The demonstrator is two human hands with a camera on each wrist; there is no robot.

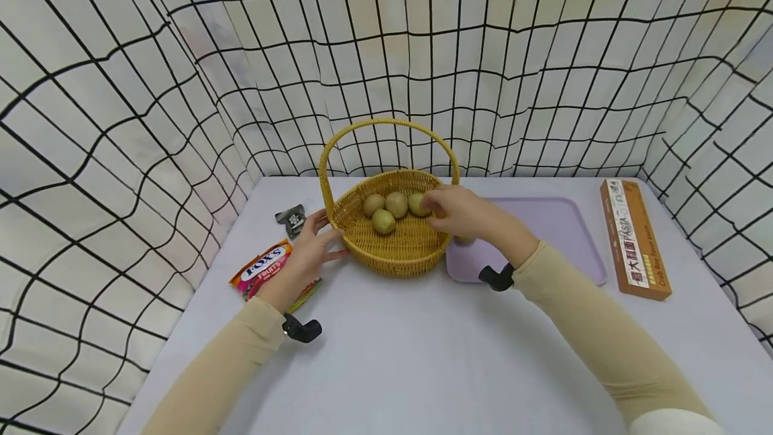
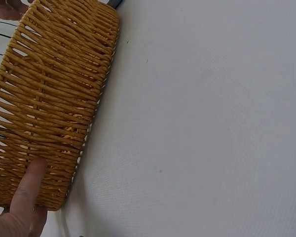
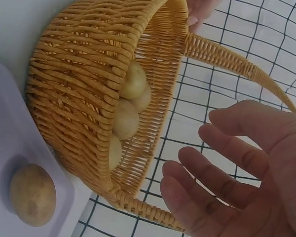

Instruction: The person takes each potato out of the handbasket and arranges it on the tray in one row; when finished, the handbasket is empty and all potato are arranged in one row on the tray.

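Resting on the pale desk (image 1: pixel 423 354), a round woven wicker basket (image 1: pixel 392 254) with an arched handle holds four smooth, egg-shaped kiwis (image 1: pixel 383 221). The left hand (image 1: pixel 308 250) presses relaxed fingers against the ribbed basket wall. The right hand (image 1: pixel 461 212) hovers over the rim, fingers loose, holding nothing. A fifth kiwi (image 3: pixel 32 194) lies on the flat lilac tray (image 1: pixel 561 220).

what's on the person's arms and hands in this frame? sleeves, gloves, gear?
Both arms wear long beige sleeves. The left hand and right hand are bare, without gloves. A small black camera mount sits at each wrist: left, right.
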